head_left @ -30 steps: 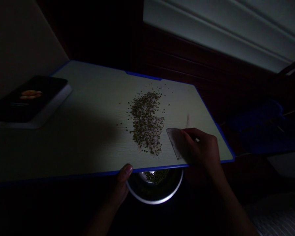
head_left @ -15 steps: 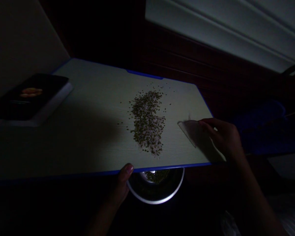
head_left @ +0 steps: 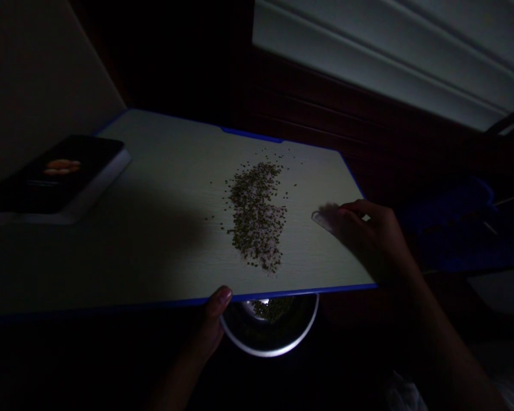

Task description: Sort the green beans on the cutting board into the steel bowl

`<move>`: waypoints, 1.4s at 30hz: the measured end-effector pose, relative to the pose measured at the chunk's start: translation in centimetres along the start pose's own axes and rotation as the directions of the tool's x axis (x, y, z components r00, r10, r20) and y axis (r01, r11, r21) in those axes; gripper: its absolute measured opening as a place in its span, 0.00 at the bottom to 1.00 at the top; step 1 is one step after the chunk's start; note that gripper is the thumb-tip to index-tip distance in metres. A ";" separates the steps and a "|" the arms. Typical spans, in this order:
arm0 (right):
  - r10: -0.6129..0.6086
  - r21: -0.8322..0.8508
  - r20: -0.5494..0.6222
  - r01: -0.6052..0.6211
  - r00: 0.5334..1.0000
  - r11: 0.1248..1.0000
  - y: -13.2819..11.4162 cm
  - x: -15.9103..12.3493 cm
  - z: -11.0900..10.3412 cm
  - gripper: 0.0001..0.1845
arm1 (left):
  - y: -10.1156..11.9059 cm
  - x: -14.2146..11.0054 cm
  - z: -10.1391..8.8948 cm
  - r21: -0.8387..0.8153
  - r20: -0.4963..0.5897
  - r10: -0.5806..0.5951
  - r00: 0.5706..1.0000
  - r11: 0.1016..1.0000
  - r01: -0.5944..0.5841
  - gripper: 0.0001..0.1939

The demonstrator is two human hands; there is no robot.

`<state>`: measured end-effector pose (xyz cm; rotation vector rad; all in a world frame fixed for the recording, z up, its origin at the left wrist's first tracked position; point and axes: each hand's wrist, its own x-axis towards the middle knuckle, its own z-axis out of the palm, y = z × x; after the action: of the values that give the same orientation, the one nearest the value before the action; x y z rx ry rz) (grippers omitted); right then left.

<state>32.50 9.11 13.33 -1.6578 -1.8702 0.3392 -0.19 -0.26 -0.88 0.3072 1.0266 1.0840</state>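
Bowl [head_left: 269, 353]: round, dark inside, with a bright metallic rim; at 6 o'clock in the view, just below the near edge of the surface [head_left: 171, 160], far side hidden by that edge. Contents: green seeds [head_left: 273, 310], bunched toward the bowl's 12 o'clock, with a white glint at their 10 o'clock; depth of fill impossible to tell.

Seed pile [head_left: 257, 214]: small green grains mixed with paler, pinkish-white bits; on the surface, at the middle of the view. Outline long and uneven, notched at 2 o'clock; darkest along the 9 o'clock flank, pale bits plainest toward 4 o'clock. Loose grains strewn at 12 o'clock, a few strays at 9 o'clock.

Clear sheet [head_left: 324, 220]: thin, see-through, partly blurred; at the pile's 3 o'clock, apart from it, over the surface; contact with the surface impossible to tell.

Hands: right hand [head_left: 373, 229], at 3 o'clock, pinching the clear sheet between thumb and fingers. Left hand [head_left: 214, 319], at 7 o'clock, thumb over the near edge of the surface, other fingers below, beside the bowl's rim; grip on edge or bowl impossible to tell.

Also listed: black box [head_left: 75, 182], pale-sided, orange motif on top, on the surface at 9 o'clock; white ridged panel [head_left: 389, 57] at 1 o'clock; blue item [head_left: 452, 208] at 3 o'clock, beyond the right hand, too dark to identify.
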 end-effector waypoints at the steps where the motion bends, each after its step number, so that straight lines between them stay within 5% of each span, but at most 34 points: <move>1: 0.004 0.013 -0.021 -0.004 1.000 1.000 0.0 0.4 -0.1 0.15 | 0.0 0.1 -0.1 0.003 -0.003 0.006 1.000 1.000 -0.006 0.19; 6: 0.164 0.213 -0.114 -0.137 0.980 0.967 -1.2 0.0 0.1 0.14 | -0.2 0.3 -0.3 0.020 0.003 0.023 1.000 1.000 -0.023 0.20; 11: 0.240 0.373 0.092 -0.257 0.966 0.892 -3.2 -2.7 1.4 0.13 | 0.0 -0.1 0.1 -0.007 0.009 0.001 1.000 1.000 -0.001 0.20; 16: 0.053 0.316 0.264 -0.138 0.963 0.939 -5.7 -4.0 2.4 0.10 | 0.4 -0.4 0.9 -0.029 0.028 -0.005 1.000 1.000 0.006 0.20; 24: -0.212 0.312 0.251 0.129 0.944 0.941 -9.0 -6.1 4.0 0.07 | 1.0 -1.6 1.2 -0.102 -0.046 -0.033 0.998 0.994 0.028 0.20; 31: -0.213 0.285 0.194 0.153 0.957 0.946 -7.5 -4.8 4.2 0.07 | 1.8 -2.4 2.4 -0.165 -0.138 -0.065 0.988 0.985 0.042 0.21; 37: -0.088 0.270 0.087 0.062 0.992 0.961 -5.4 -1.6 3.5 0.07 | 2.5 -2.6 3.7 -0.159 -0.200 -0.034 0.979 0.987 0.002 0.15; 42: -0.148 0.244 0.174 0.103 0.974 0.964 -4.1 0.7 3.3 0.07 | 2.6 -2.4 3.7 -0.145 -0.243 -0.090 0.966 0.988 0.055 0.13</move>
<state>27.22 9.67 13.29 -1.3823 -1.9771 0.6587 1.07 -0.11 4.02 0.0205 1.1695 1.1397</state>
